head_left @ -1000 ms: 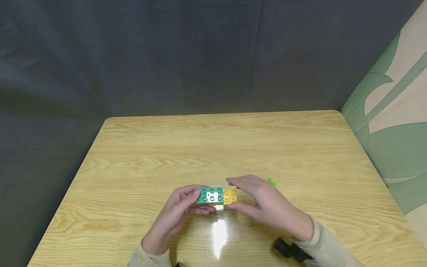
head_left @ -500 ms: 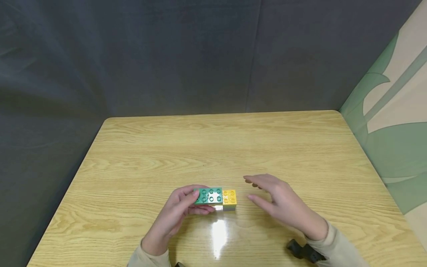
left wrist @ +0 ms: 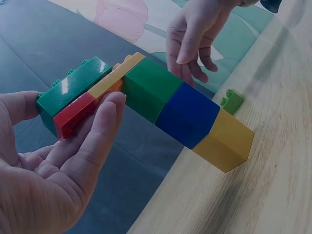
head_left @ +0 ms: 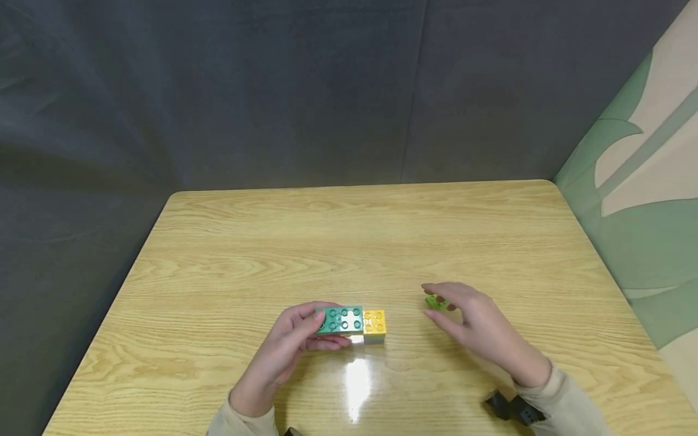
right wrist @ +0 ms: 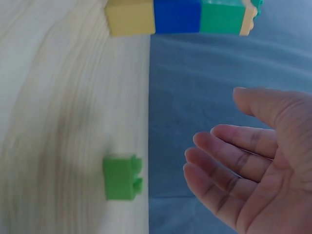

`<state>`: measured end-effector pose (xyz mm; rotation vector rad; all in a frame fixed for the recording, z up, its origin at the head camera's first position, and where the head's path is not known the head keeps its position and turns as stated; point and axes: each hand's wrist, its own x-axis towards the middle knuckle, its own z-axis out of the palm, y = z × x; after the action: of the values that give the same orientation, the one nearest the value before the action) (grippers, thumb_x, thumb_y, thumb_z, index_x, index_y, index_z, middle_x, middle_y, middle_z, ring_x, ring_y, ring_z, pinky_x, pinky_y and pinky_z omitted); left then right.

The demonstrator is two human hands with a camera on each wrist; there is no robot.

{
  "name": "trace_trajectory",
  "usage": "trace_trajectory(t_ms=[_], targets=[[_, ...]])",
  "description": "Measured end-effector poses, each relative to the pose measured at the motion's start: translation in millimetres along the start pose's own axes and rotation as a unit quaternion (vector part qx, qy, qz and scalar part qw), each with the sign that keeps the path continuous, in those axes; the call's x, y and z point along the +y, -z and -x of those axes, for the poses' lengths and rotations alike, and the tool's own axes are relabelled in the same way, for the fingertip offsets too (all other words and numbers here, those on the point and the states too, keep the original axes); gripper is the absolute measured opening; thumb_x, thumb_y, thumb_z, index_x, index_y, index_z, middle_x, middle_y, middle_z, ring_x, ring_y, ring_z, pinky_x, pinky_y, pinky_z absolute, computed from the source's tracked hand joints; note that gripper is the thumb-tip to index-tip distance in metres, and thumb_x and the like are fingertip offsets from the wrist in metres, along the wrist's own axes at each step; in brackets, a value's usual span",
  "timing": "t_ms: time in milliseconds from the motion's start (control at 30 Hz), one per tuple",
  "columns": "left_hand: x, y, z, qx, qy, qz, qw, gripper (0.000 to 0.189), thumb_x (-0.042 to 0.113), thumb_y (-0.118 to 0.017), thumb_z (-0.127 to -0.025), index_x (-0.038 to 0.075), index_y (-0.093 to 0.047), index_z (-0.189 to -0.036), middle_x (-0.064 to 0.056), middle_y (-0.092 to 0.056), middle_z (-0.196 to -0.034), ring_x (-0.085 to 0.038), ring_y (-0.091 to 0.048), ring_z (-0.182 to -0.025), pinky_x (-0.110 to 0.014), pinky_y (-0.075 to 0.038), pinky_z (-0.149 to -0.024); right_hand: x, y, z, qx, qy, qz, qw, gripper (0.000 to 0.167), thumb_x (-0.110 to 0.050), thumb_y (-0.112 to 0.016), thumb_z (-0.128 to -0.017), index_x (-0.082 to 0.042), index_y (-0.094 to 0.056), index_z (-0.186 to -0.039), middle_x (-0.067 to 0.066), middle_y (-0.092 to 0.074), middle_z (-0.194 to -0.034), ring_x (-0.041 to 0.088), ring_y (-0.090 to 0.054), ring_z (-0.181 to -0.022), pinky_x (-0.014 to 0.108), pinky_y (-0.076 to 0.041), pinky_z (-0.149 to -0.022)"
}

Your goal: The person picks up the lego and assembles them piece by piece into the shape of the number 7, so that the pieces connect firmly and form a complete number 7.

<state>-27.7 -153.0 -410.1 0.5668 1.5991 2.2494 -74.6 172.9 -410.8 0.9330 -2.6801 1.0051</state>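
A tower of toy bricks stands on the table, with a yellow brick (left wrist: 226,141) at the bottom, then a blue brick (left wrist: 188,115), a green brick (left wrist: 152,87) and a thin yellow-orange brick (left wrist: 116,75). Jutting out leftward at the top are a long dark green brick (head_left: 340,320) and a red brick (left wrist: 75,113) beneath it. My left hand (head_left: 291,339) grips this overhanging end, thumb on the green brick and fingers below. My right hand (head_left: 482,324) hovers with fingers apart above a small light green brick (right wrist: 119,179), which lies on the table untouched.
The wooden table (head_left: 245,242) ends at a dark curtain (head_left: 294,97) at the back. A leaf-patterned cloth (head_left: 638,242) hangs along the right side. A black wrist device (head_left: 512,407) sits at my right sleeve.
My right hand has moved away from the tower, rightward to above the light green brick. The left hand and the tower have stayed in place.
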Motion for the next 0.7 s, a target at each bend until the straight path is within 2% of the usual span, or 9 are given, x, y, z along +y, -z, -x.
trace_trajectory(t_ms=[200,400,700], targets=[[-0.3,-0.5,-0.4,0.003,0.005,0.002,1.0,0.036,0.01,-0.037,-0.104,-0.019,-0.048,-0.124,-0.01,-0.07,-0.107,-0.022,-0.071,-0.09,-0.038,-0.057,-0.078,14,0,2.4,-0.011,-0.027,0.018,0.9994,0.038,-0.011,-0.073,-0.087,-0.003,-0.064,-0.123,0.009,-0.068,-0.113,0.016,-0.063,-0.084,0.031,-0.055,-0.066],[-1.0,0.1,-1.1,-0.006,-0.006,0.003,1.0,0.036,0.008,-0.036,-0.104,-0.021,-0.046,-0.123,-0.011,-0.07,-0.108,-0.022,-0.071,-0.091,-0.037,-0.057,-0.079,24,-1,2.5,-0.019,-0.038,0.011,0.999,0.037,-0.009,-0.072,-0.087,0.0,-0.064,-0.122,0.012,-0.069,-0.11,0.018,-0.063,-0.084,0.031,-0.056,-0.065],[-0.4,-0.3,-1.5,-0.009,0.0,0.0,1.0,0.037,0.009,-0.036,-0.105,-0.021,-0.046,-0.123,-0.011,-0.07,-0.106,-0.022,-0.071,-0.091,-0.038,-0.057,-0.079,35,-3,2.3,-0.045,-0.067,0.001,0.9967,0.04,-0.01,-0.072,-0.088,-0.001,-0.062,-0.125,0.013,-0.066,-0.116,0.02,-0.063,-0.09,0.032,-0.056,-0.068]])
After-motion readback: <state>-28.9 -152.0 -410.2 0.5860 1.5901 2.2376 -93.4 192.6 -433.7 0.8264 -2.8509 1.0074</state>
